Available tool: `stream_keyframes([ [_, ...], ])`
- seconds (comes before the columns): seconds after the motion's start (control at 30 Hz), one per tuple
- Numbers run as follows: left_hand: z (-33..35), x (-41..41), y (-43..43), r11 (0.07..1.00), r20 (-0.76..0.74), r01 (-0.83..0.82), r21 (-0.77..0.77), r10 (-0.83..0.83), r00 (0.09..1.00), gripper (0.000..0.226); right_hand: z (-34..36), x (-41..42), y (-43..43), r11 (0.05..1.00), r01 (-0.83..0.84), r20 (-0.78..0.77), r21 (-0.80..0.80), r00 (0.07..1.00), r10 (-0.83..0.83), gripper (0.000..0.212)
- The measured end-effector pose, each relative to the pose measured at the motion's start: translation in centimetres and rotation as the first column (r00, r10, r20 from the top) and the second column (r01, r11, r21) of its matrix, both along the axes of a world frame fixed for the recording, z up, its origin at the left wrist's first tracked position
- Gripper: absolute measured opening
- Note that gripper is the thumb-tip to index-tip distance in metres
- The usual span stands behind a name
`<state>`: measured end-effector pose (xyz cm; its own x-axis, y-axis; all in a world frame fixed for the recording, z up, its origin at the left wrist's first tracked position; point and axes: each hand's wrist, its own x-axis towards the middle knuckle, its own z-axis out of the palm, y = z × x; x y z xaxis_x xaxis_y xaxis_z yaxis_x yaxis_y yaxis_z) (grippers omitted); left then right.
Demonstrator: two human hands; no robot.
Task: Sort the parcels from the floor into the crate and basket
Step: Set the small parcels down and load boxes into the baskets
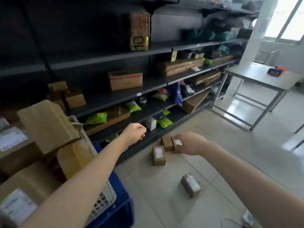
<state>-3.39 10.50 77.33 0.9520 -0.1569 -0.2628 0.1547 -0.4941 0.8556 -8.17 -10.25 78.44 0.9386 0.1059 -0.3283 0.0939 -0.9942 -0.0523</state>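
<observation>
Small brown cardboard parcels lie on the tiled floor: one with a white label point(159, 155), one behind it point(167, 143), and a wrapped one nearer me point(191, 185). My right hand point(189, 143) is shut on another small labelled parcel point(176, 144) just beside them. My left hand point(135, 132) hovers over the shelf's foot, fingers curled in a loose fist with nothing in it. At the left, a white slotted basket point(105, 195) is heaped with brown boxes point(47, 124). A blue crate point(121, 204) stands against it.
Dark shelving point(148, 86) with boxes and green bags runs along the left and back. A metal table point(256, 76) stands at the right over open tiled floor. Another parcel point(250, 219) peeks in at the bottom right edge.
</observation>
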Motion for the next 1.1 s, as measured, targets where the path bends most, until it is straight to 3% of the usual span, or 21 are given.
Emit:
stream_keyframes([
  [0.3,-4.7,9.2,-18.7,0.995,-0.109,0.088,0.047,-0.083,0.991,0.011,-4.8,8.3,-20.2,0.988,0.149,-0.056,0.042,0.988,-0.147,0.038],
  [0.6,-15.6,21.0,-23.5,0.987,-0.337,0.075,0.145,-0.022,0.941,0.015,-16.5,18.1,-28.0,0.953,0.303,-0.288,0.027,0.915,-0.282,0.049],
  [0.73,-20.9,26.2,-24.2,0.98,-0.372,0.065,0.187,0.01,0.928,0.017,-21.6,22.3,-29.6,0.927,0.374,-0.326,0.032,0.88,-0.345,0.045],
  [1.0,-39.2,29.9,-26.0,0.959,-0.495,0.091,0.27,0.057,0.867,0.022,-40.1,23.5,-30.8,0.925,0.375,-0.501,-0.061,0.79,-0.354,0.055],
  [1.1,-49.4,29.6,-26.5,0.968,-0.524,0.08,0.238,0.059,0.849,0.024,-50.2,23.2,-31.3,0.919,0.385,-0.554,-0.085,0.748,-0.364,0.073],
])
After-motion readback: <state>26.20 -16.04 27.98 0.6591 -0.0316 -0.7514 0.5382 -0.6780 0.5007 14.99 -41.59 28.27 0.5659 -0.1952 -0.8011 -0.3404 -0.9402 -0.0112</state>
